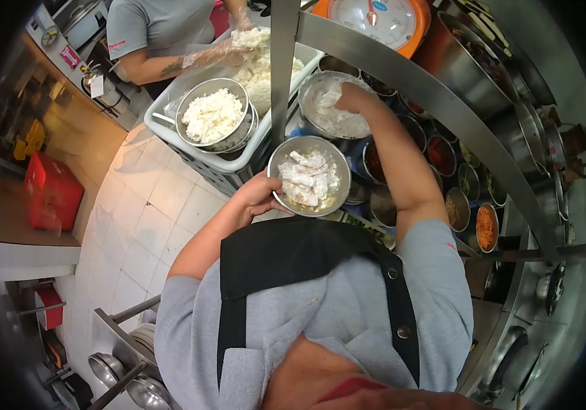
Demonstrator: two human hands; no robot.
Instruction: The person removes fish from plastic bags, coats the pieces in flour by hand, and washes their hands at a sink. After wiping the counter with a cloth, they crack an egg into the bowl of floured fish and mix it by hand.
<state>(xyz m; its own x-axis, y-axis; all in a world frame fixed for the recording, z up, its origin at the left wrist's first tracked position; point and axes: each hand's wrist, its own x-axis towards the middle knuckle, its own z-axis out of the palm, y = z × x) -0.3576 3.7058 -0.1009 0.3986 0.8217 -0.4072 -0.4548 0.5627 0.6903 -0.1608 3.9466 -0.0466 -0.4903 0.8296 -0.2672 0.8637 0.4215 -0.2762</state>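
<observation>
My left hand [261, 192] grips the rim of a steel bowl [342, 186], thumb inside the edge and fingers underneath. In that bowl lie pale pieces of food coated in white flour [307, 174]; their kind is not clear. My right hand [353, 99] reaches into a larger metal bowl [304, 113] of white flour [334, 116]. Its fingers are down in the flour or turned away, so I cannot see what they hold. The larger bowl sits just beyond the one in my left hand.
A co-worker's gloved hands [228, 51] handle white rice [262, 78] in a pale tub [153, 123]. A pot of rice [212, 117] rests on its near corner. Containers of shredded carrot [487, 227] and sauces stand right. A metal post [283, 75] and an orange scale [416, 27] are ahead.
</observation>
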